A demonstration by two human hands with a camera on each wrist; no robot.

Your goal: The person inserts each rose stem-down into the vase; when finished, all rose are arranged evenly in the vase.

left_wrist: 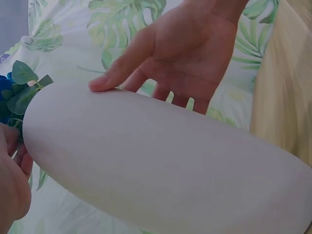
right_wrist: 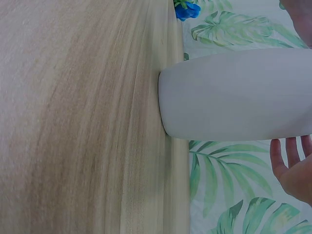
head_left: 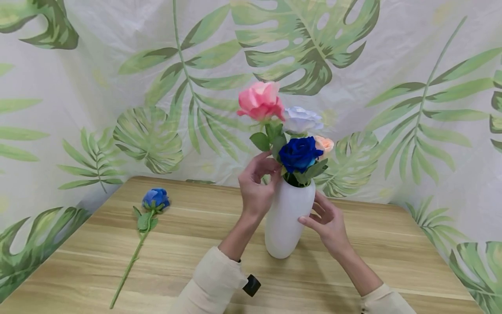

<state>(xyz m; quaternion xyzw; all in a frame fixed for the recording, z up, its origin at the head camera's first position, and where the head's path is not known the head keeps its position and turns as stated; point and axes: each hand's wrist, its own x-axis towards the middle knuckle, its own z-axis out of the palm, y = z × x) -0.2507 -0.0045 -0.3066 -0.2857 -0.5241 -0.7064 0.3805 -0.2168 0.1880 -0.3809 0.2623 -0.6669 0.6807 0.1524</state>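
A tall white vase [head_left: 288,222] stands on the table, holding a pink rose [head_left: 260,102], a pale blue-white rose [head_left: 302,120], a dark blue rose [head_left: 300,153] and a small peach rose [head_left: 324,146]. At the vase mouth, my left hand [head_left: 256,187] pinches among the stems and leaves below the pink rose; its fingertips are partly hidden. My right hand [head_left: 329,222] holds the vase's right side, thumb in front and fingers behind. In the left wrist view, the right thumb presses the white vase [left_wrist: 161,151].
One blue rose [head_left: 156,198] with a long green stem lies at the left of the wooden table [head_left: 196,226]. Behind the table hangs a leaf-printed cloth [head_left: 211,43]. A small black object [head_left: 252,285] is by the left sleeve.
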